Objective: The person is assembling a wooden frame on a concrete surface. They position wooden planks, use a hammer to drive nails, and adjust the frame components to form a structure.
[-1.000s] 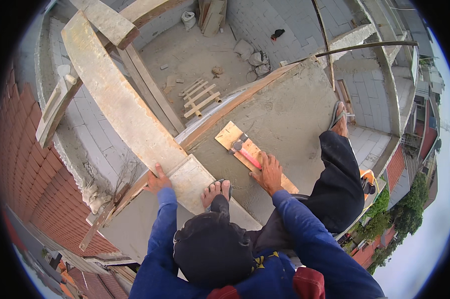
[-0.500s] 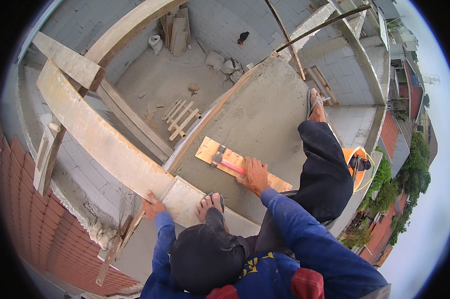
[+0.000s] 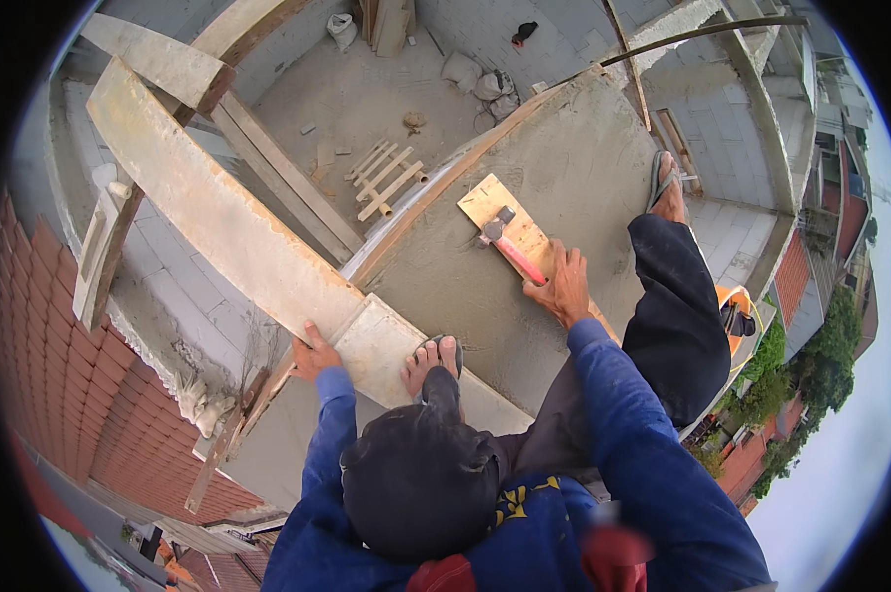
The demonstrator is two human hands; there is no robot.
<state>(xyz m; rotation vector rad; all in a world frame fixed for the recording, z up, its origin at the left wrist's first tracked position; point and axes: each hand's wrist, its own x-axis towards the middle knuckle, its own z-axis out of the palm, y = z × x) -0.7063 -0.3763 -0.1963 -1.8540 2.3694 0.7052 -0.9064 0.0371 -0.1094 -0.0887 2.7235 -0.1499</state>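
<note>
My right hand (image 3: 564,286) is closed around the red handle of a hammer (image 3: 514,249) and the flat wooden board (image 3: 486,198) beneath it. The hammer's dark metal head lies toward the board's far end. The board slants over wet grey concrete (image 3: 569,148), its near end partly hidden by my hand and sleeve. On the left, my left hand (image 3: 315,352) grips the edge of a long, concrete-stained plank (image 3: 219,217); some of its fingers are hidden. My sandalled left foot stands close to that hand, on a flat pale board (image 3: 374,347).
An orange bucket (image 3: 758,314) stands beyond my right leg. Left of the slab's timber edge (image 3: 406,234) is a drop to a lower floor with a small wooden frame (image 3: 387,180) and sacks (image 3: 480,77). Roof tiles (image 3: 61,365) lie below on the left. A thin bar (image 3: 707,36) crosses the far end.
My right hand has moved the hammer and board together farther out and to the right, turning the board clockwise. My left hand stays at the plank's edge. The whole view has shifted slightly.
</note>
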